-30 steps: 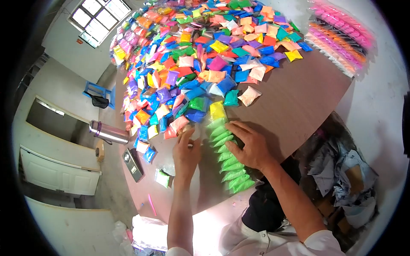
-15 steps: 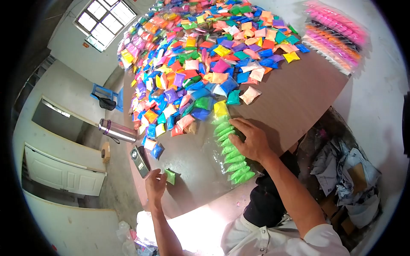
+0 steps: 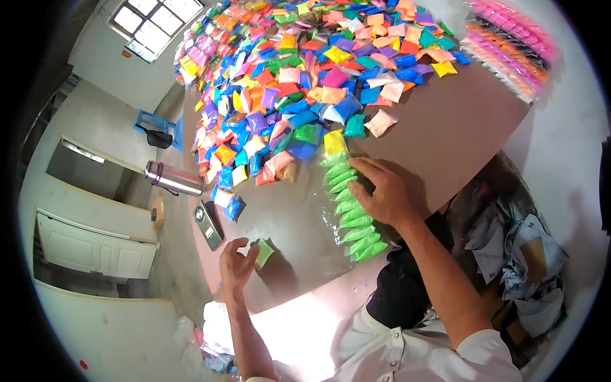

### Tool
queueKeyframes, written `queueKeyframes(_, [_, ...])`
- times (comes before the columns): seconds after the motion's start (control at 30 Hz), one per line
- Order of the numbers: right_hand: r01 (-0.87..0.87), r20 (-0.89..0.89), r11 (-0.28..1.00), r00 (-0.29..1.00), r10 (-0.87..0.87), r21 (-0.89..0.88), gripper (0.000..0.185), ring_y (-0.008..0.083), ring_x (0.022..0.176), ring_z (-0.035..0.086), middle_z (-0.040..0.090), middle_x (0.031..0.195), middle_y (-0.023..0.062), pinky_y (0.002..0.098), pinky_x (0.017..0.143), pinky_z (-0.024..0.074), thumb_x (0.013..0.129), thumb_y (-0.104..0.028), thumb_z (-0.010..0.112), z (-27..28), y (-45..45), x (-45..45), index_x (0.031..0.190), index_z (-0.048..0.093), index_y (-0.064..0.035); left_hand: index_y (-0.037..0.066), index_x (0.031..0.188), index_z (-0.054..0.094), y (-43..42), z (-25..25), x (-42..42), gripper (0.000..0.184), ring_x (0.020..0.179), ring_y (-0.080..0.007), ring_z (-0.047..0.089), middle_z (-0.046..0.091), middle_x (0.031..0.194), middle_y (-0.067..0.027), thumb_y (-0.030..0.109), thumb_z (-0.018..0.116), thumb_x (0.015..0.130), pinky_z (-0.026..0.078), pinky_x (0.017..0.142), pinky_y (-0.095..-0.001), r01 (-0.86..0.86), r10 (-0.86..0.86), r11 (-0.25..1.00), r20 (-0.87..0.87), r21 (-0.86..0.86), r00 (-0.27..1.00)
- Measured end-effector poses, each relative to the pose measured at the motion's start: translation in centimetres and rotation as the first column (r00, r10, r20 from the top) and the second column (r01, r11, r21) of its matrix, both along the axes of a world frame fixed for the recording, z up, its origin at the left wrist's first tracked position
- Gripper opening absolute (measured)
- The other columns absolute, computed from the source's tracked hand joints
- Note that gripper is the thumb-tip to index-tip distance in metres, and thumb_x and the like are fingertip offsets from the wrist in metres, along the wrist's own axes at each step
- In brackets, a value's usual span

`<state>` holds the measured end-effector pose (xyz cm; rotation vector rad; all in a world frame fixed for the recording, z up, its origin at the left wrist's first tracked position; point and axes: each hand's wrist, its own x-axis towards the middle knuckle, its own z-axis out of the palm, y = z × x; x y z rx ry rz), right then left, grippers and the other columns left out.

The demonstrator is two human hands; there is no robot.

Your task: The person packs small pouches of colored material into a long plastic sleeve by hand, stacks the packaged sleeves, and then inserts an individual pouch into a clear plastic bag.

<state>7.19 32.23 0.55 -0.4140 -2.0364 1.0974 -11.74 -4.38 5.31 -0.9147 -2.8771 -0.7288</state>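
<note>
A row of bright green packets (image 3: 353, 213) in clear plastic lies on the brown table, with a yellow packet (image 3: 334, 142) at its far end. My right hand (image 3: 385, 194) rests against the row's right side, index finger and thumb stretched apart; its other fingers are mostly hidden. On the left, a single small green packet (image 3: 264, 253) is right beside the thumb of my left hand (image 3: 237, 270). That hand's thumb and index finger are spread, and no grip on the packet shows.
A large heap of colourful packets (image 3: 267, 95) covers the far part of the table (image 3: 452, 127). Bagged pink, orange and purple rows (image 3: 509, 48) lie at the back right. A phone (image 3: 208, 225) and a metal flask (image 3: 175, 178) are along the left edge. Crumpled packaging (image 3: 534, 267) fills the lower right.
The single green packet and my left hand have shifted slightly right, and its thumb and index finger are further apart. My right hand stays at the green row. The whole view has shifted a little.
</note>
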Motion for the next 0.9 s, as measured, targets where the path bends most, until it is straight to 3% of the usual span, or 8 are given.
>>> queueKeyframes(0.17, [-0.022,0.013,1.000,1.000,0.022,-0.013,0.043,0.0369,0.121,0.071,0.073,0.133,0.0167,0.0419,0.102,0.0573,0.096,-0.025,0.075,0.2,0.0,0.0,0.134,0.071,-0.0052,-0.005,0.115,0.075,-0.6,-0.2,1.7,0.037,0.072,-0.0163,0.066,0.075,0.089,-0.0115,0.023,0.084,0.093,0.054,0.066,-0.0321,-0.154,0.146,0.987,0.181,0.035,0.973])
queueKeyframes(0.33, [-0.019,0.066,0.999,0.998,0.021,-0.032,0.046,0.0370,0.126,0.069,0.072,0.136,0.0195,0.0422,0.107,0.0548,0.097,-0.025,0.076,0.7,-0.1,0.4,0.138,0.070,-0.0054,-0.001,0.107,0.075,-0.5,-0.4,1.5,0.026,0.065,-0.0067,0.058,0.068,0.075,-0.0017,0.019,0.087,0.095,0.045,0.057,-0.0253,-0.129,-0.016,0.959,0.503,0.252,0.864])
queueKeyframes(0.47, [0.024,0.050,1.000,0.998,-0.023,-0.004,0.044,0.0359,0.121,0.071,0.072,0.134,0.0161,0.0430,0.101,0.0579,0.096,-0.028,0.075,0.3,-0.1,0.3,0.135,0.071,-0.0068,0.002,0.102,0.073,3.5,1.8,1.4,0.023,0.065,-0.0038,0.056,0.065,0.074,0.0011,0.018,0.088,0.095,0.041,0.053,-0.0214,-0.188,-0.033,0.921,0.546,0.343,0.837])
queueKeyframes(0.57, [0.007,0.038,1.000,0.999,-0.007,0.014,0.045,0.0364,0.120,0.071,0.073,0.134,0.0157,0.0429,0.100,0.0580,0.096,-0.028,0.075,0.4,0.0,0.2,0.135,0.071,-0.0070,0.001,0.105,0.071,8.9,2.1,0.6,0.019,0.063,-0.0052,0.057,0.067,0.078,0.0005,0.014,0.083,0.097,0.044,0.053,-0.0213,-0.013,-0.208,0.858,0.370,0.513,0.905])
queueKeyframes(0.63, [0.007,0.050,1.000,0.999,-0.007,0.009,0.045,0.0369,0.119,0.071,0.073,0.134,0.0157,0.0427,0.099,0.0583,0.096,-0.028,0.075,0.7,0.0,0.3,0.135,0.071,-0.0071,0.000,0.103,0.073,13.4,1.8,0.2,0.021,0.066,-0.0093,0.060,0.070,0.083,-0.0039,0.013,0.086,0.093,0.048,0.056,-0.0273,-0.049,-0.065,0.930,0.295,0.365,0.953])
queueKeyframes(0.67, [0.017,0.054,1.000,0.998,-0.018,0.014,0.045,0.0369,0.119,0.071,0.073,0.134,0.0157,0.0427,0.099,0.0583,0.096,-0.028,0.075,0.8,0.1,0.4,0.135,0.071,-0.0071,0.000,0.105,0.074,16.9,1.3,0.1,0.023,0.067,-0.0171,0.065,0.073,0.087,-0.0092,0.012,0.086,0.090,0.053,0.063,-0.0336,0.135,-0.127,0.954,-0.045,0.266,0.991])
queueKeyframes(0.73, [0.011,0.062,1.000,0.998,-0.010,-0.021,0.045,0.0369,0.119,0.071,0.073,0.133,0.0159,0.0431,0.099,0.0583,0.096,-0.028,0.075,1.0,-0.1,0.4,0.135,0.072,-0.0073,0.000,0.105,0.074,19.6,0.4,-0.3,0.024,0.068,-0.0239,0.067,0.075,0.094,-0.0134,0.012,0.086,0.089,0.055,0.067,-0.0375,0.206,-0.177,0.945,-0.132,0.256,0.975])
queueKeyframes(0.9, [-0.009,0.090,0.999,0.996,0.013,-0.045,0.050,0.0360,0.122,0.071,0.072,0.136,0.0171,0.0431,0.103,0.0576,0.095,-0.027,0.077,1.1,0.1,0.4,0.140,0.069,-0.0077,0.000,0.102,0.076,22.7,-0.3,0.0,0.020,0.068,-0.0148,0.065,0.075,0.095,-0.0096,0.007,0.088,0.088,0.052,0.063,-0.0331,0.303,-0.251,0.920,-0.221,0.248,0.942])
